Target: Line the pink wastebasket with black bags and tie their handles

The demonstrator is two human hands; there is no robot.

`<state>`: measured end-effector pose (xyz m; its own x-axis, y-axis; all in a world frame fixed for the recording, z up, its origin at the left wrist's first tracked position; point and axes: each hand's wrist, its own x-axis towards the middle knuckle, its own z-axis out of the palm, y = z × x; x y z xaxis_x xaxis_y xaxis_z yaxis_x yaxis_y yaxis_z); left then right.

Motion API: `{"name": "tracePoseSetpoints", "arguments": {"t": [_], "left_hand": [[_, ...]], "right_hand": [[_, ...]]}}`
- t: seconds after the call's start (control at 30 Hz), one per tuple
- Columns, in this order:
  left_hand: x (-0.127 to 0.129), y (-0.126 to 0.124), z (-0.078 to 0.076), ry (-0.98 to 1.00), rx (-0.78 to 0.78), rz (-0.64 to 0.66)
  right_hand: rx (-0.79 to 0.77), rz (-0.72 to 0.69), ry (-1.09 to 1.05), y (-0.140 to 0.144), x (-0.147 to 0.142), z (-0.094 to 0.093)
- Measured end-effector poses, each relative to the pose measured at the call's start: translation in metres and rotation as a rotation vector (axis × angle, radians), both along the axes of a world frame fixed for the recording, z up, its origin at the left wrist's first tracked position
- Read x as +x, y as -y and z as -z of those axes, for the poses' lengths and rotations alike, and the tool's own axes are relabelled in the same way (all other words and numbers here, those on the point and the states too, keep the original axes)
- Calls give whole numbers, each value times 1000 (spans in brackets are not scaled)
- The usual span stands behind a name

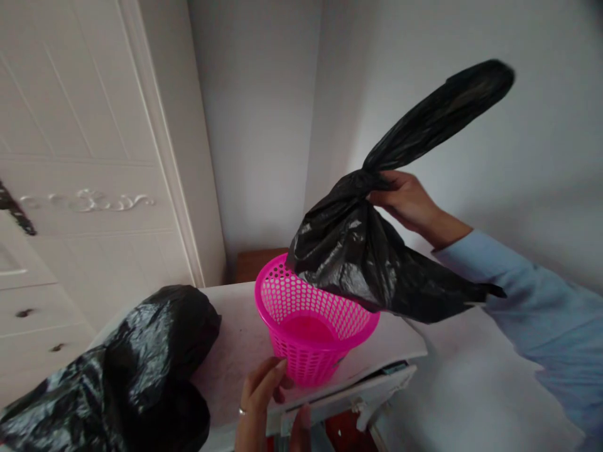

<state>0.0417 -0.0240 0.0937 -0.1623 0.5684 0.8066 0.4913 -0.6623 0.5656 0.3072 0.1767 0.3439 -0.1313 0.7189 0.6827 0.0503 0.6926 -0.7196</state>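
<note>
My right hand pinches a black garbage bag at its knotted neck. The bag hangs tilted over the rim of a pink perforated basket, hiding part of its far right edge. A long twisted loop of plastic sticks up past the knot, and a thin corner trails to the right. My left hand, with a ring on one finger, is beside the basket's lower left side. Its fingers are curled but apart from the thumb, and I see nothing in them. Inside, the pink bottom of the basket shows.
Another black garbage bag lies on the left of the white tabletop. Under the top's front edge a drawer looks partly pulled out. A white wardrobe stands at left; walls meet in the corner behind.
</note>
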Motion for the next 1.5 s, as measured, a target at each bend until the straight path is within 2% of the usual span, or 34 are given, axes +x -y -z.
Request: {"name": "tracePoseSetpoints", "arguments": {"t": [0.1,0.2,0.37,0.53,0.63,0.73,0.83,0.93,1.07,1.13,1.23,1.3,1.4,1.5], "left_hand": [[-5,-3,-5,-163,-27,-22],[-12,-6,-5,-336,-3,-16],[-12,-10,-7,-390,17,-44],[-7,-12,-18,-435,30,-57],[-7,-13,-26,-484,37,-79],[-12,-13,-32,-528,32,-91],[-17,-12,-38,-532,35,-41],[-18,-12,-51,-429,62,-30],[-13,-23,-83,-414,105,-37],[-8,-37,-99,-498,0,27],[-1,-64,-117,-712,-353,161],[2,-81,-126,-874,-551,265],[1,-99,-140,-1049,-643,456],[-4,-111,-155,-1035,-670,619]], "right_hand": [[-63,-36,87,-2,-20,24],[-162,-44,132,-1,-36,39],[-290,-25,224,-5,-57,56],[-300,57,168,-13,-79,72],[-307,45,94,-13,-88,77],[-235,-24,213,-13,-88,83],[-186,-87,361,-14,-80,94],[-232,-84,403,-18,-70,106],[-330,-75,384,-21,-63,118],[-415,-157,300,-19,-64,121],[-556,-306,145,-16,-67,126],[-594,-354,126,-15,-68,130],[-570,-383,194,-16,-67,135],[-486,-391,250,-18,-65,139]]}}
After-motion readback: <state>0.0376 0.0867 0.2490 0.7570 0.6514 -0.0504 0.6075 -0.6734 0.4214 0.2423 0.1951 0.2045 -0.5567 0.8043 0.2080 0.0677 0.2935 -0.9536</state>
